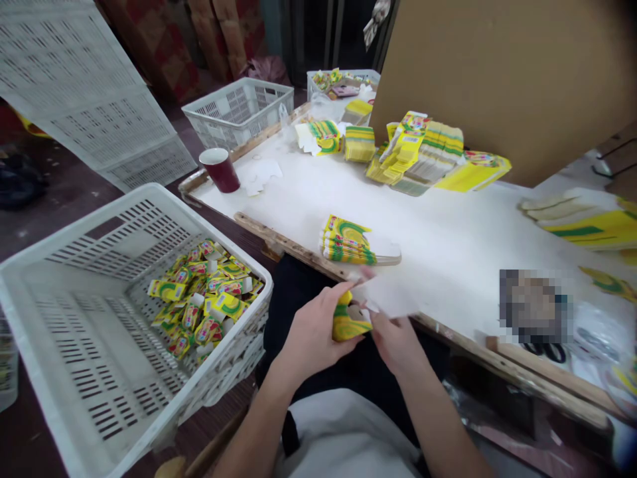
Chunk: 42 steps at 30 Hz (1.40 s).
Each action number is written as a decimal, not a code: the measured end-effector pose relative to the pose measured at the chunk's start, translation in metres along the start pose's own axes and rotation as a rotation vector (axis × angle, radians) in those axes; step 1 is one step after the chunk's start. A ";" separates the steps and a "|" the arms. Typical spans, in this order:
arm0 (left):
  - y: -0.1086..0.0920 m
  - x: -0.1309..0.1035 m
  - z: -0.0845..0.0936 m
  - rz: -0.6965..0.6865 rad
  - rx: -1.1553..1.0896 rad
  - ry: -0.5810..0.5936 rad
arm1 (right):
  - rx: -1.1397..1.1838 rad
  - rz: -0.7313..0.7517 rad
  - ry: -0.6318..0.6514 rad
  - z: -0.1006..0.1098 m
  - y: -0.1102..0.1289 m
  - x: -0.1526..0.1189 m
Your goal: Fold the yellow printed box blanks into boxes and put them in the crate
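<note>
Over my lap, at the table's front edge, my left hand [316,325] is closed around a small yellow and green carton [348,326]. The carton's end is partly open, with white flaps showing. My right hand [398,342] pinches at the white cardboard on the carton's right side, its fingertips partly hidden and slightly blurred. Just beyond both hands, a fanned stack of flat printed cartons [348,240] lies on the white table [438,245].
At the left, a white plastic crate [99,312] contains many folded cartons [209,292]. A maroon cup [219,171] stands at the table's left edge. Bundles of flat cartons [423,156] lie before a large cardboard sheet [497,79]. Scissors [547,352] rest at right.
</note>
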State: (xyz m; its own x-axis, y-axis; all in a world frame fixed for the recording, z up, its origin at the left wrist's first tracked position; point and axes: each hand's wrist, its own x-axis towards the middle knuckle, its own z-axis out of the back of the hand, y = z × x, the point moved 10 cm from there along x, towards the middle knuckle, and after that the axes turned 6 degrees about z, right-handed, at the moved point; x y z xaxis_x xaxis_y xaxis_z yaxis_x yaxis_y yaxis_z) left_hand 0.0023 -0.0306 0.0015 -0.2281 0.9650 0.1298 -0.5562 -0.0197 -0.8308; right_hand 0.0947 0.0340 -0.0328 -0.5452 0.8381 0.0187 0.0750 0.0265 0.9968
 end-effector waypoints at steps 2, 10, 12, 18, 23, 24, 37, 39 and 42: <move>-0.004 0.000 -0.005 -0.030 0.000 0.021 | 0.151 -0.144 0.150 -0.021 -0.014 -0.002; 0.003 -0.001 -0.016 0.026 0.021 0.073 | 0.051 -0.028 0.141 -0.016 -0.004 -0.005; 0.006 -0.002 -0.015 0.032 -0.033 0.055 | -0.163 0.102 0.253 -0.024 0.011 -0.013; 0.003 -0.010 0.026 -0.010 0.024 -0.427 | -0.464 0.311 0.136 -0.010 0.036 -0.013; 0.025 -0.010 0.034 0.195 -0.605 -0.478 | -0.252 0.253 -0.054 0.010 0.027 -0.008; 0.031 -0.010 0.031 0.239 -0.817 -0.471 | -0.270 0.260 -0.008 0.003 0.025 -0.009; 0.067 -0.019 0.019 0.425 -1.449 -0.704 | -0.283 0.203 0.111 -0.023 0.015 -0.004; 0.066 -0.018 0.021 0.422 -1.392 -0.692 | -0.193 0.140 0.116 -0.030 0.004 -0.004; 0.065 -0.023 0.053 0.344 -1.139 -0.775 | -0.216 0.156 0.224 -0.040 0.005 0.001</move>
State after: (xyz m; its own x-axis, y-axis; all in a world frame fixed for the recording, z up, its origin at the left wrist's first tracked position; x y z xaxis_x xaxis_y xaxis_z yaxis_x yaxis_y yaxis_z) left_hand -0.0710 -0.0679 -0.0265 -0.7983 0.5625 -0.2153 0.4693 0.3569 -0.8077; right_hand 0.0610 0.0136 -0.0245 -0.7126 0.6819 0.1653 0.0071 -0.2286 0.9735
